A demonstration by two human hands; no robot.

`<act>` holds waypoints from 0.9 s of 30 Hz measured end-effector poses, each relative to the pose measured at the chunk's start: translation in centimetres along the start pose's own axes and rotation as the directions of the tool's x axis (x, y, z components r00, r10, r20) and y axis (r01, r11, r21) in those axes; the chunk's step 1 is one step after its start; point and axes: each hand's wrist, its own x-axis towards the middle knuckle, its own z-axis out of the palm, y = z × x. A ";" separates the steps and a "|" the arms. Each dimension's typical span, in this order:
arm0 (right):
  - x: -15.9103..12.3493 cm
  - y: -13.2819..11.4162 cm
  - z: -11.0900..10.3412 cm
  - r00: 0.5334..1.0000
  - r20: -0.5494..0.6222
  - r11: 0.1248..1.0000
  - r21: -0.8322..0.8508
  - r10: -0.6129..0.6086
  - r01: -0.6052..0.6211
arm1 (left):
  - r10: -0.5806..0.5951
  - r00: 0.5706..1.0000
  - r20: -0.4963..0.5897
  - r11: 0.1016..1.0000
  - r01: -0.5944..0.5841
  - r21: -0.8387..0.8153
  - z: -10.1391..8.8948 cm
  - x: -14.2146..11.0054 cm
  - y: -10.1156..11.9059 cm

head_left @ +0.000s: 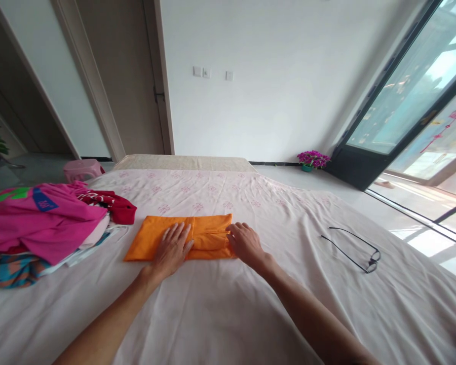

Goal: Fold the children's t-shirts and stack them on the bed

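Observation:
A folded orange garment (209, 238) lies flat on the pale pink, flower-printed sheet, in the lower middle of the head view. It forms a long rectangle with creases across its right half; its exact kind cannot be made out. Spread over its middle is my left hand (174, 248), palm down and fingers stretched out. At the right end, my right hand (246, 242) has its fingers curled onto the garment's edge. Its thumb and the tips are partly hidden, and the grip appears closed on the cloth.
To the left sits a heap of clothes (49, 223), pink, red and striped. Black-framed glasses (370, 263) rest on the sheet (289, 304) at the right. Beyond are a pink stool (83, 168), a pot of purple flowers (313, 159) and a glass door (395, 111).

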 end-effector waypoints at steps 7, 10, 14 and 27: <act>1.1 -3.7 5.0 0.940 -0.037 0.940 -0.046 -0.340 0.339 | -0.068 0.997 0.029 0.996 0.066 0.060 0.5 0.3 0.6; 1.6 -3.0 7.0 0.933 0.025 0.932 -0.049 -0.358 0.359 | -0.068 0.998 0.017 0.996 0.067 0.054 0.4 0.3 0.5; 1.6 -2.3 7.7 0.932 0.032 0.930 -0.057 -0.361 0.362 | -0.093 0.995 0.039 0.994 0.090 0.058 0.1 1.4 0.5; 3.7 -1.2 6.8 0.998 -0.011 0.993 -0.100 -0.067 0.065 | -0.109 0.993 0.036 0.994 0.108 0.023 1.2 3.5 1.8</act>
